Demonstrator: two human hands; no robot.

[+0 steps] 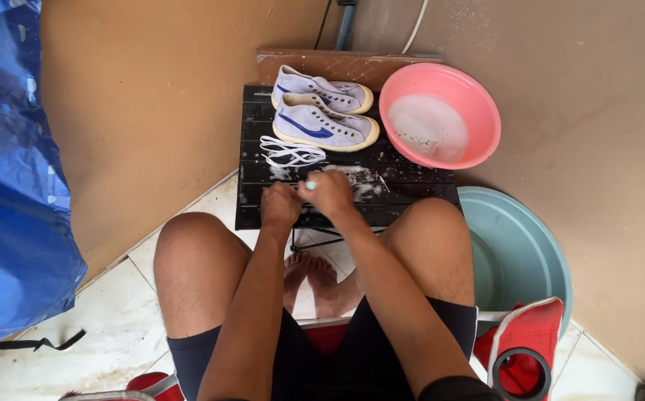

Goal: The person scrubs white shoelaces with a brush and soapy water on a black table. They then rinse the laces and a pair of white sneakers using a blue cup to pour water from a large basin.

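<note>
My left hand (pixel 279 206) and my right hand (pixel 330 193) meet over the near edge of a small black slatted table (pixel 263 212). The right hand grips a small brush with a pale teal handle (pixel 310 184). The left hand's fingers are closed on something small that I cannot make out, possibly a lace. Soap suds (pixel 363 186) lie on the wet slats beside the hands. A loose white shoelace (pixel 290 153) lies coiled just beyond them. Two white high-top sneakers with blue stripes (pixel 322 125) (pixel 324 92) lie on their sides at the table's far end.
A pink basin (pixel 478 104) of soapy water stands on the table's far right corner. A teal basin (pixel 519 252) sits on the floor at right. Tan walls close in left and behind; a blue plastic sheet (pixel 7 186) hangs left. Red folding chair parts (pixel 530 341) flank my legs.
</note>
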